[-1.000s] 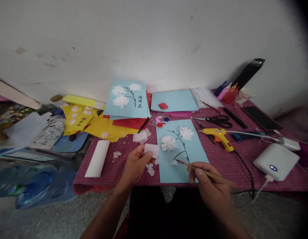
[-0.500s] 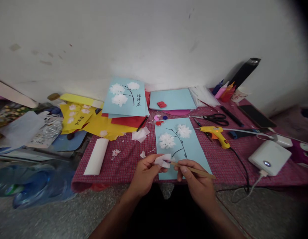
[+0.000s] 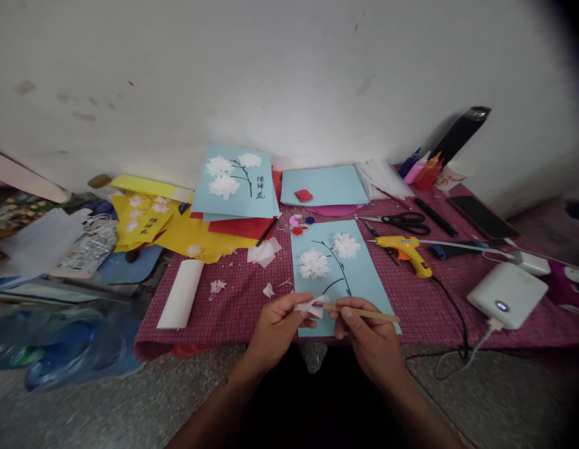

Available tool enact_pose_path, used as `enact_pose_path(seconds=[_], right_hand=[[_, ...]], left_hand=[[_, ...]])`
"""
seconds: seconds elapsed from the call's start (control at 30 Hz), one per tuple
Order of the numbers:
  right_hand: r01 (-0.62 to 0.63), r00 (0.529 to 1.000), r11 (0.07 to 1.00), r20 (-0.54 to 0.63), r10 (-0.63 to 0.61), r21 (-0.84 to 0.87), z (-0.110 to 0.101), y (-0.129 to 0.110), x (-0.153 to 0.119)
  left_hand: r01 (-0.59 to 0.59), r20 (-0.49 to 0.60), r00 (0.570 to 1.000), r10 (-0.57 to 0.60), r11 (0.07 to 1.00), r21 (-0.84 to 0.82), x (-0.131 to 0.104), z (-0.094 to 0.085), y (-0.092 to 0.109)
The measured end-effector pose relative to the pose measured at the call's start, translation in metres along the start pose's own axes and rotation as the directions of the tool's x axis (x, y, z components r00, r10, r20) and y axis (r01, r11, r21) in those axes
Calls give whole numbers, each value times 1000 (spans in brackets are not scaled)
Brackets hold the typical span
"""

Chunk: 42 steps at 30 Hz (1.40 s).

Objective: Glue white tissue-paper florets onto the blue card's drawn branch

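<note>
My left hand (image 3: pixel 280 318) pinches a small piece of white tissue paper (image 3: pixel 312 307), which is folded around the tip of a slim tan wooden stick (image 3: pixel 364 312). That stick lies in the closed fingers of my right hand (image 3: pixel 364 327); its tip is mostly covered by the paper. Both hands hover over the near edge of a light blue sheet (image 3: pixel 364 268). On this sheet are two fluffy white paper flowers (image 3: pixel 314 264) and a drawn dark branch (image 3: pixel 339 259).
Right of the sheet lie a yellow glue gun (image 3: pixel 406 249), black scissors (image 3: pixel 404 222) and a white power pack (image 3: pixel 507 296) with cables. A white paper roll (image 3: pixel 181 293) and tissue scraps (image 3: pixel 264 252) are on the left. Behind stands a finished-looking blue flower card (image 3: pixel 236 181).
The tissue paper has gone from a flatter square to folded up around the stick's tip. The stick has tilted nearer to level. Both hands have hardly moved.
</note>
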State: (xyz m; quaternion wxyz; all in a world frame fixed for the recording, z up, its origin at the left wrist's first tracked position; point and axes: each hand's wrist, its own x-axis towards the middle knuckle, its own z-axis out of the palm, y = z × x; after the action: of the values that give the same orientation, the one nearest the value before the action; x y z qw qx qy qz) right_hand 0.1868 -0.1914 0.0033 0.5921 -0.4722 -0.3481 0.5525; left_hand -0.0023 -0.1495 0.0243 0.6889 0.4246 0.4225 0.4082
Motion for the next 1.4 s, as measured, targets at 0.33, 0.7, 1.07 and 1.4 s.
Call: enact_pose_path(seconds=[0.33, 0.7, 1.07, 1.4], right_hand=[[119, 993, 978, 14, -118, -170, 8, -12, -6], [332, 941, 827, 96, -325, -454, 3, -15, -11], [302, 953, 853, 159, -257, -427, 1, -20, -11], [294, 941, 910, 253, -223, -292, -7, -18, -12]], left_hand=[[-115, -12, 992, 128, 925, 361, -2, 1, 8], [-237, 181, 970, 160, 778, 582, -7, 0, 6], [-293, 330, 938, 107, 755, 587, -11, 0, 10], [-267, 378, 925, 30, 760, 593, -16, -1, 15]])
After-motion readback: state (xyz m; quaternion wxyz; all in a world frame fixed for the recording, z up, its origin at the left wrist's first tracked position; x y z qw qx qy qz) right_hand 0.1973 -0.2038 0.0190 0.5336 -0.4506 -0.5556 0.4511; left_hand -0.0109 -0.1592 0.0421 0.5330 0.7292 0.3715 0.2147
